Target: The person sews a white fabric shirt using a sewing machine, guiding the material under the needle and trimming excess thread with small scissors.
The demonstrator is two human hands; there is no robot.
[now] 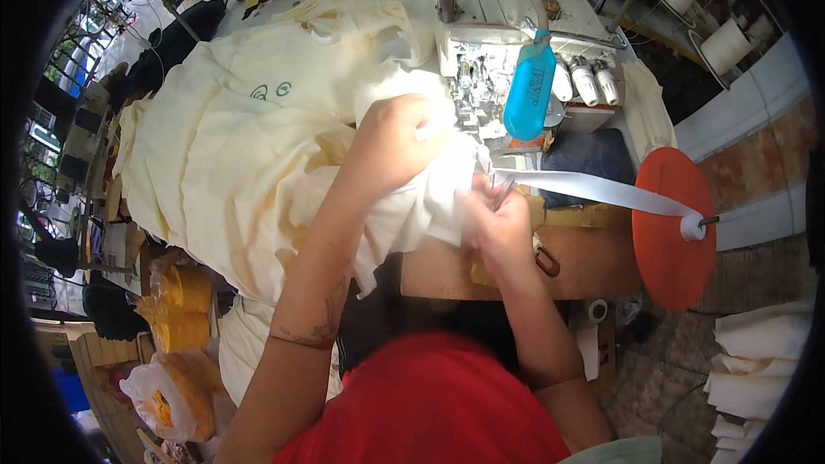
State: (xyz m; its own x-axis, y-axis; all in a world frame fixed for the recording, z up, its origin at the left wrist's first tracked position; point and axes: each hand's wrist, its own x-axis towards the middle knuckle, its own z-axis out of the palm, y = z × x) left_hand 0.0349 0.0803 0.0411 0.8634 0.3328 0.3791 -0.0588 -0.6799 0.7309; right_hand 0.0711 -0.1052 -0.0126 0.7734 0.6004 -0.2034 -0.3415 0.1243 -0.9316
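Note:
My left hand point(391, 144) is closed, its fingers curled onto cream fabric point(430, 193) just left of the sewing machine's point(485, 26) needle area. A bright lamp glare washes out the cloth there. My right hand point(501, 222) is closed too, thumb pressed on the near right edge of the same fabric. A small metal piece shows between its fingers; its kind is unclear. White tape point(593, 187) runs from a reel with an orange disc point(675, 245) to a spot right above my right hand. A blue tag-like piece point(531, 90) hangs on the machine's front.
Heaped cream cloth point(223, 146) covers the table's left side. Thread cones point(724, 45) stand at the upper right. A brown-handled tool point(546, 258) lies on the table edge. Plastic bags with yellow contents point(176, 301) are at lower left, folded cream cloth point(760, 361) at lower right.

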